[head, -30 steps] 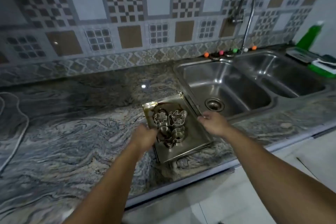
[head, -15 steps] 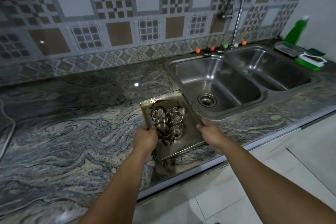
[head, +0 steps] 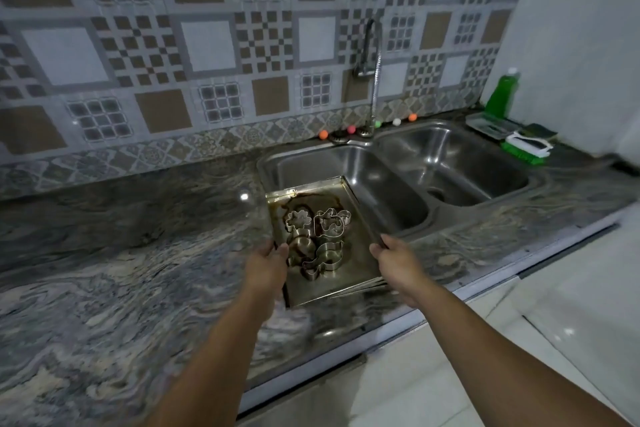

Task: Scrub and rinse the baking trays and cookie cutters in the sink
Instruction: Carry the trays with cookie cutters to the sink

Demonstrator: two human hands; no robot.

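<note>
Head view: baking tray held off the granite counter by both hands, far corner already overhanging the left sink basin. Left hand grips the tray's left long edge, fingers curled under, thumb on the rim; right hand grips the right long edge the same way. More tray edges show stacked under the near right corner; count unclear. Cookie cutters sit loose on the greasy tray floor, bunched mid-tray between the hands. Tray's long axis runs roughly 6 to 12 o'clock, tipped slightly toward 1. Basin lies at about 1 o'clock from the hands, right hand nearer. Faucet at 12 o'clock beyond it. Green brush and soap bottle at 2 o'clock, well apart. Likely risk: tilting slides the cutters.
</note>
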